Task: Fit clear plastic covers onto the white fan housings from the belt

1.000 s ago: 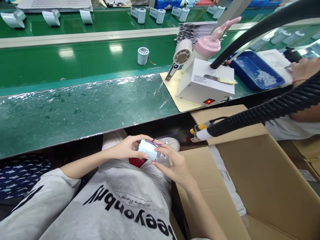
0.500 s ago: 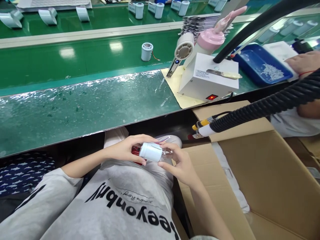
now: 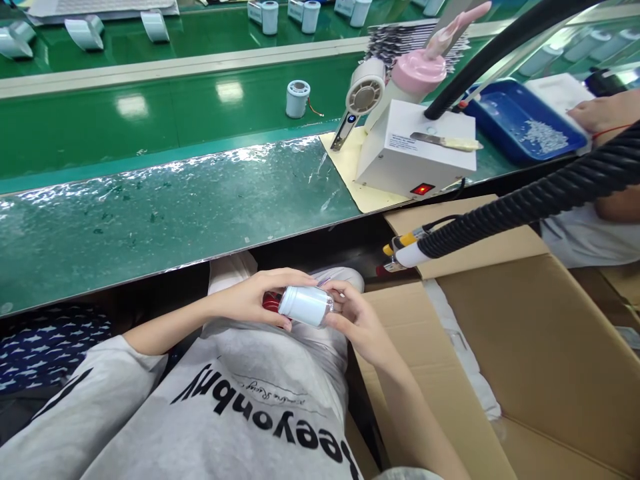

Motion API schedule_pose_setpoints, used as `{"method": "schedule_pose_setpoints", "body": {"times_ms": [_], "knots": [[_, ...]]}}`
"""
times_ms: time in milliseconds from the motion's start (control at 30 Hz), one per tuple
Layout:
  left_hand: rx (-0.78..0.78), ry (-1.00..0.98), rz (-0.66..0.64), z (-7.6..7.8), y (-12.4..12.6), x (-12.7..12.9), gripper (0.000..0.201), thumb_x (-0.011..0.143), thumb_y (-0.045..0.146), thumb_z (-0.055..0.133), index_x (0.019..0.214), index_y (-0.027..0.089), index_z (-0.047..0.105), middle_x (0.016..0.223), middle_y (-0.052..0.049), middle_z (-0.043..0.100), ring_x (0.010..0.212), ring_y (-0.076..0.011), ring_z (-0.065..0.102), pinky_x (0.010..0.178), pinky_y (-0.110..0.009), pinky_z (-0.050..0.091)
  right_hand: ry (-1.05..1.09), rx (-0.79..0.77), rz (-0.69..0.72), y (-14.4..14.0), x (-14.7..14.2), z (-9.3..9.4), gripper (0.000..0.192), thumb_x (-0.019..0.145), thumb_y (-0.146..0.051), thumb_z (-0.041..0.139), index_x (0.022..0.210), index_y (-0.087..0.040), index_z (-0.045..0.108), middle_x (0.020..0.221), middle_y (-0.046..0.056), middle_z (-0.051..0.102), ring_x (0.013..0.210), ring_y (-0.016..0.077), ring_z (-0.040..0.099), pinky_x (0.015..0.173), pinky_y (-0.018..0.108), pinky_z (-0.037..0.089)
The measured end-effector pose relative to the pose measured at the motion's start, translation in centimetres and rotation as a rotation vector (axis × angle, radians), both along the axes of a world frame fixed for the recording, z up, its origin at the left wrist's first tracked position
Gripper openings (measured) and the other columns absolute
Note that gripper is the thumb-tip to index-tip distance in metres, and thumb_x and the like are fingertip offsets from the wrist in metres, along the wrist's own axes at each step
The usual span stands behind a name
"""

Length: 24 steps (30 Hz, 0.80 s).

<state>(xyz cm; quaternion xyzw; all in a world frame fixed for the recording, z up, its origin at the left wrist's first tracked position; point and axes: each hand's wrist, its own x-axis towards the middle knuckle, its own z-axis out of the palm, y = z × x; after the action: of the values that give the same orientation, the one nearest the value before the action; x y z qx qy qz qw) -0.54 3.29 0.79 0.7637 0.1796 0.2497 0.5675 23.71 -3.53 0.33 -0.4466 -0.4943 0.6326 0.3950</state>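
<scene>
A light-blue cylinder lies on its side above my lap, held between both hands. My left hand wraps round its left end, fingers over the top and thumb below. Something red and shiny shows inside that palm; what it is I cannot tell. At the other end, my right hand has its thumb and fingers curled at the cylinder's clear-looking rim. Thin wires stick up behind the right fingers. A similar cylinder with a vented top and reddish wires stands upright on the green belt.
A white box with a lit red switch bears a knife. Beside it stand a handheld fan and a pink-topped bottle. A black corrugated hose hangs over an open carton. A co-worker's hand is near a blue tray.
My right hand has shifted slightly right along the cylinder, and more of the cylinder's right end shows. A dark line on its side is out of sight. The belt cylinder has moved slightly right.
</scene>
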Motion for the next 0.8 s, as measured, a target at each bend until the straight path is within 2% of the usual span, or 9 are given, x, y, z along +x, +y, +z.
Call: {"method": "schedule_pose_setpoints", "body": {"times_ms": [300, 500, 667, 800], "knots": [[-0.016, 0.004, -0.003, 0.1, -0.2, 0.0, 0.072, 0.081, 0.038, 0.083, 0.147, 0.029, 0.055, 0.147, -0.015, 0.06, 0.136, -0.0315, 0.058, 0.114, -0.048, 0.046, 0.125, -0.22, -0.014, 0.1, -0.7, -0.1, 0.049, 0.079, -0.064, 0.077, 0.1, -0.025, 0.055, 0.08, -0.001, 0.061, 0.06, 0.0167, 0.067, 0.051, 0.03, 0.062], [0.011, -0.034, -0.014, 0.1, -0.2, 0.0, 0.073, 0.082, 0.035, 0.083, 0.149, 0.031, 0.054, 0.147, -0.014, 0.061, 0.136, -0.0306, 0.058, 0.114, -0.048, 0.047, 0.118, -0.323, -0.002, 0.1, -1.0, -0.4, 0.059, 0.078, -0.074, 0.071, 0.098, -0.023, 0.051, 0.059, -0.004, 0.061, 0.043, 0.0172, 0.064, 0.04, 0.025, 0.051], [0.023, -0.044, -0.028, 0.2, -0.2, -0.1, 0.076, 0.081, 0.034, 0.084, 0.15, 0.033, 0.052, 0.15, -0.014, 0.059, 0.138, -0.0313, 0.057, 0.115, -0.049, 0.046, 0.135, -0.376, -0.007, 0.1, -1.5, -0.1, 0.061, 0.076, -0.08, 0.067, 0.091, -0.023, 0.054, 0.054, -0.005, 0.058, 0.035, 0.0141, 0.054, 0.034, 0.023, 0.043], [0.014, -0.047, -0.034, 0.2, -0.2, -0.2, 0.076, 0.08, 0.034, 0.085, 0.149, 0.034, 0.053, 0.152, -0.014, 0.057, 0.139, -0.0318, 0.056, 0.116, -0.05, 0.045, 0.202, -0.466, 0.021, 0.1, -1.9, 0.1, 0.066, 0.073, -0.085, 0.065, 0.09, -0.023, 0.053, 0.054, -0.002, 0.062, 0.035, 0.0147, 0.054, 0.03, 0.021, 0.035]]}}
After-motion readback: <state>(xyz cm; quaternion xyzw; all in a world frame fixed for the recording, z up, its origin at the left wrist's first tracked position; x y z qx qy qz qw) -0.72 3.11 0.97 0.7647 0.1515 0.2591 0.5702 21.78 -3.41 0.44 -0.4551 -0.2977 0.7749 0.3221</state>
